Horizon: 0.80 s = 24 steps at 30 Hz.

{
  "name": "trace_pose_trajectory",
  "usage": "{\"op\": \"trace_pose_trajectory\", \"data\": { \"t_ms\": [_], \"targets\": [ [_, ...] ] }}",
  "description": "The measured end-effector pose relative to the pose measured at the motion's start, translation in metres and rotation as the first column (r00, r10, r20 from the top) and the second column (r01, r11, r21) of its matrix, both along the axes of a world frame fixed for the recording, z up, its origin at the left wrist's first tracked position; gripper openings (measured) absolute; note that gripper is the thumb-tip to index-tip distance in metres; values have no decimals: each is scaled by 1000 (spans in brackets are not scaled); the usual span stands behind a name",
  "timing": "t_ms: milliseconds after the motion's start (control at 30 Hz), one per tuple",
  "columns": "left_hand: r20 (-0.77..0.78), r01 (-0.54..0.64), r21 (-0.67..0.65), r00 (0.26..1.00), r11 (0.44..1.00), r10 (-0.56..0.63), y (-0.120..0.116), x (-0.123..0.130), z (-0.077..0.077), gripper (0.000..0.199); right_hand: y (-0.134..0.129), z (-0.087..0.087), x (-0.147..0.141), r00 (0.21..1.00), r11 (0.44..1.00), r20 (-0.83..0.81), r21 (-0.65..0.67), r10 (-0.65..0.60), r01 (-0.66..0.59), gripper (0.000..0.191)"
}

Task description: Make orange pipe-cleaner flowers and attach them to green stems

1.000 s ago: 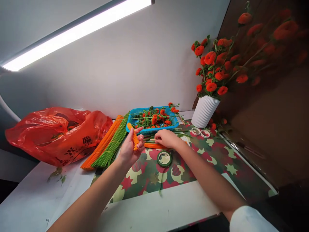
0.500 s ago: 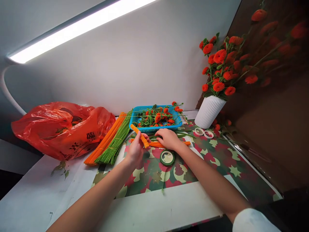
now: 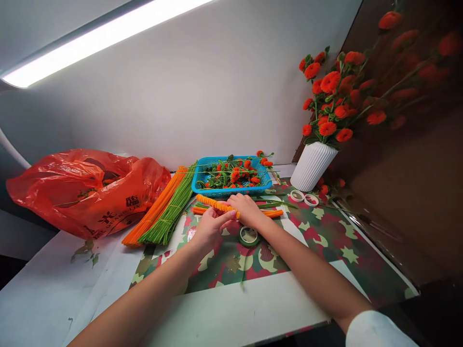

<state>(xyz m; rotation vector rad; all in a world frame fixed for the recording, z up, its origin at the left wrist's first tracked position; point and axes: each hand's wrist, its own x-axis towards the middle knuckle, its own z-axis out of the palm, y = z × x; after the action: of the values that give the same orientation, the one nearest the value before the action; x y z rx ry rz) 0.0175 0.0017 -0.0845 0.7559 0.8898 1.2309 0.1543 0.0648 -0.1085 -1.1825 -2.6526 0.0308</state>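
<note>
A tightly coiled orange pipe cleaner (image 3: 216,204) is pinched between the thumb and fingers of my left hand (image 3: 210,225). It slants down to the right, its lower end against my right hand (image 3: 244,208). My right hand has its fingers bent around the far side of the coil, and the fingertips are hidden. Beneath both hands lie loose orange pipe cleaners (image 3: 273,213) and green stems (image 3: 280,204). A roll of green floral tape (image 3: 249,243) rests just below my right wrist.
A blue basket (image 3: 231,193) of small orange flowers stands behind my hands. To the left are bundled green pipe cleaners (image 3: 168,212), bundled orange pipe cleaners (image 3: 155,207) and a red plastic bag (image 3: 87,193). On the right are a white vase (image 3: 313,166) of orange flowers and white tape rolls (image 3: 311,200).
My left hand has turned the coil flatter and moved it right. My right hand has shifted slightly left, so the two hands now meet at the coil. The whole view has shifted slightly.
</note>
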Motion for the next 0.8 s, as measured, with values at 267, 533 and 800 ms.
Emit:
{"op": "trace_pose_trajectory", "data": {
  "t_ms": [267, 533, 800],
  "targets": [
    [-6, 31, 53, 1000, 998, -31, -3, 1, 2, 34, 0, 6, 2, 981, 997, -185, 47, 61, -53, 18],
    [62, -83, 240, 996, 967, 70, -8, -11, 34, 30, -8, 60, 25, 770, 955, -619, 294, 155, 45, 26],
    [39, -217, 308, 976, 926, 215, -2, -23, 43, 28, -26, 99, 40, 833, 959, -491, 241, 255, -151, 14]
  ]
}}
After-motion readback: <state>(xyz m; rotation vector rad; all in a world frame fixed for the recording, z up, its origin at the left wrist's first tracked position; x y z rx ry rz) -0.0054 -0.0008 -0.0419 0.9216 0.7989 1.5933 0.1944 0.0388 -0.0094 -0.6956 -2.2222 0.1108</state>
